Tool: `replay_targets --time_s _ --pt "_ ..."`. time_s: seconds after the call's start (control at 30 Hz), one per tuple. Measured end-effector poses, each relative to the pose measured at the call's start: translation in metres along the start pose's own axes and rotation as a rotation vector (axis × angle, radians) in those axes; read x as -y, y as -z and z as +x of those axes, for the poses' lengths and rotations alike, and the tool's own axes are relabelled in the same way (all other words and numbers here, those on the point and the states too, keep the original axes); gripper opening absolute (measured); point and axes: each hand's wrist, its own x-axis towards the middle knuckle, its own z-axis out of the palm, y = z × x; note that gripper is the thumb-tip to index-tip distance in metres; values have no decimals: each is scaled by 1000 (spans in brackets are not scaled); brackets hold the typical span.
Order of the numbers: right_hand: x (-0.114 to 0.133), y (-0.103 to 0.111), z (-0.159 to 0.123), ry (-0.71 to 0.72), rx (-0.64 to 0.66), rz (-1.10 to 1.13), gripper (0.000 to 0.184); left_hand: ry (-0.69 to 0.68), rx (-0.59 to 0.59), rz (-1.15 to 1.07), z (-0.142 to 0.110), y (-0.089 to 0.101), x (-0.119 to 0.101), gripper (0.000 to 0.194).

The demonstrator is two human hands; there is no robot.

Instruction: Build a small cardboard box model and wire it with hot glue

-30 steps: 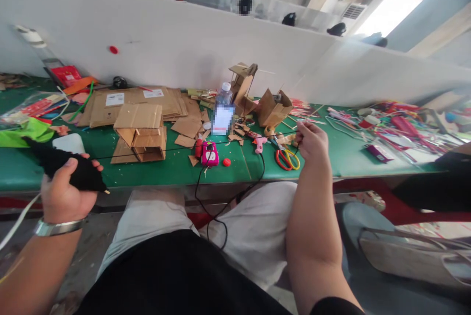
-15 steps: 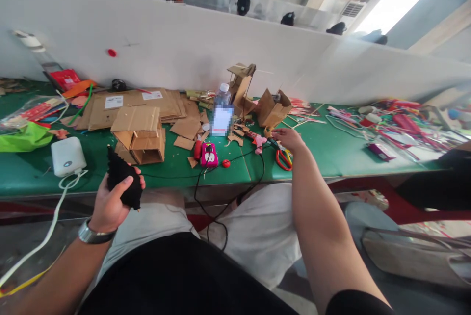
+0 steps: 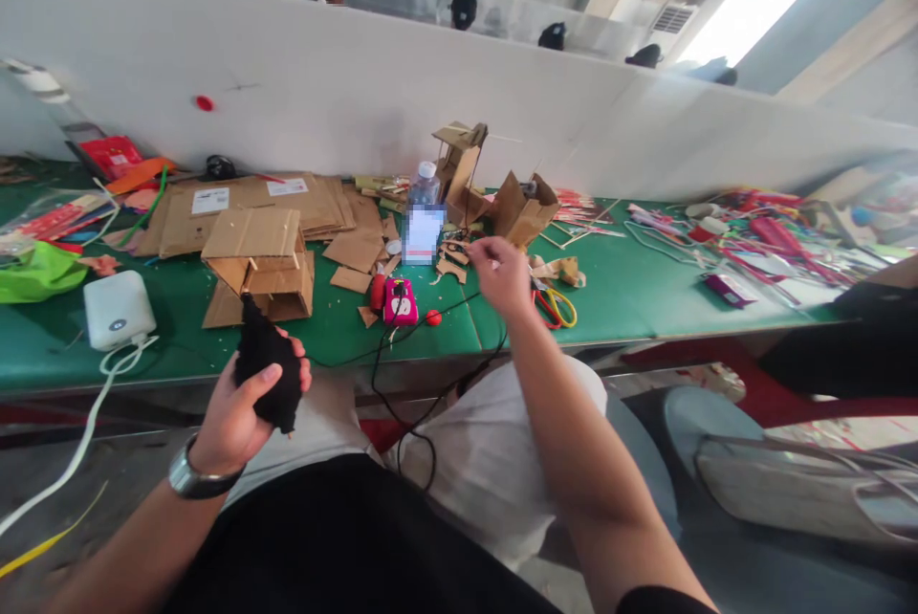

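My left hand (image 3: 251,399) is wrapped around a black fuzzy bundle (image 3: 271,365), held tilted over my lap at the table's front edge. A small stick tip pokes out of its lower end. My right hand (image 3: 502,277) has its fingers pinched together over small cardboard scraps (image 3: 451,268); what sits between the fingertips is too small to tell. Just right of it lie scissors (image 3: 556,306) with red and yellow handles and a tan curled piece (image 3: 563,271). A thin black strand (image 3: 344,362) runs across the table between the two hands.
An open cardboard structure (image 3: 258,260) stands behind my left hand, near a white power bank (image 3: 119,310). Mid-table are a pink box (image 3: 400,302), a red ball (image 3: 433,317), a lit phone (image 3: 423,236) and a bottle (image 3: 426,182). Craft scraps (image 3: 775,241) pile at right.
My right hand has moved left, away from the tan piece beside the scissors to the cardboard scraps. My left hand has shifted right and slightly down with the black bundle.
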Motion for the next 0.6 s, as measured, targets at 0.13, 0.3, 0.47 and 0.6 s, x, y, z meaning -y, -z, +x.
replay_targets --time_s 0.13,0.3,0.47,0.6 --pt "83 -75 -80 83 625 605 56 0 131 -19 -8 -18 10 51" --pt "105 -104 -126 -169 1042 839 79 74 133 -3 -8 -18 22 55" --pt "79 -97 -106 -204 1094 635 66 160 128 -32 -8 -17 22 56" --pt "67 -88 -89 -111 963 511 53 176 158 -55 -8 -17 21 55"
